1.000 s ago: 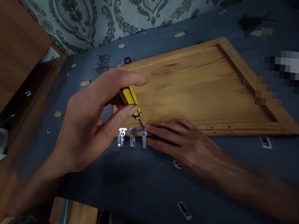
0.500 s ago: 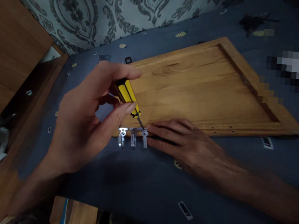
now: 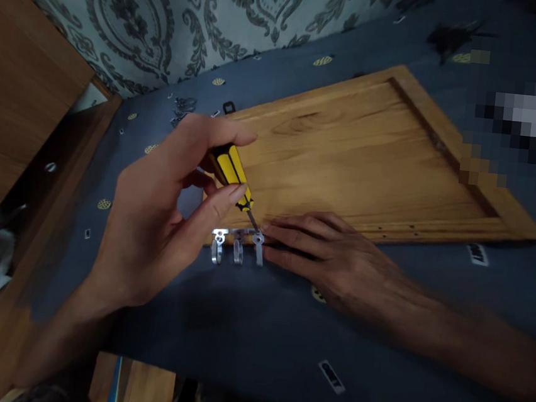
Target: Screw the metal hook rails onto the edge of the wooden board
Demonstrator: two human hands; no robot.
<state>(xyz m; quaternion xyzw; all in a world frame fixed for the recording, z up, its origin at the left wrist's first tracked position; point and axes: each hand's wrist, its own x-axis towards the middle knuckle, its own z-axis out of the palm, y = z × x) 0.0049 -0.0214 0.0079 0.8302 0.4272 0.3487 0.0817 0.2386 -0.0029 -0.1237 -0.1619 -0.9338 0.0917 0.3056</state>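
My left hand (image 3: 162,216) is closed around a yellow and black screwdriver (image 3: 232,175), thumb and fingers pinching the handle. Its tip meets the right end of a small metal rack of hooks (image 3: 238,245) set against the near edge of a wooden panel (image 3: 358,153). My right hand (image 3: 329,257) lies flat beside the rack, fingers stretched out and pressing on the rack's right end and the panel's edge. The panel rests on a dark blue patterned cloth (image 3: 246,325).
Small metal parts (image 3: 182,107) and a black piece (image 3: 229,107) lie on the cloth past the panel's far left corner. A wooden board (image 3: 15,113) stands at the left. Patterned wallpaper (image 3: 172,15) rises behind. White labels (image 3: 331,376) dot the cloth.
My left hand has shifted its fingers on the screwdriver handle, turning it slightly. My right hand and the rack have stayed where they were.
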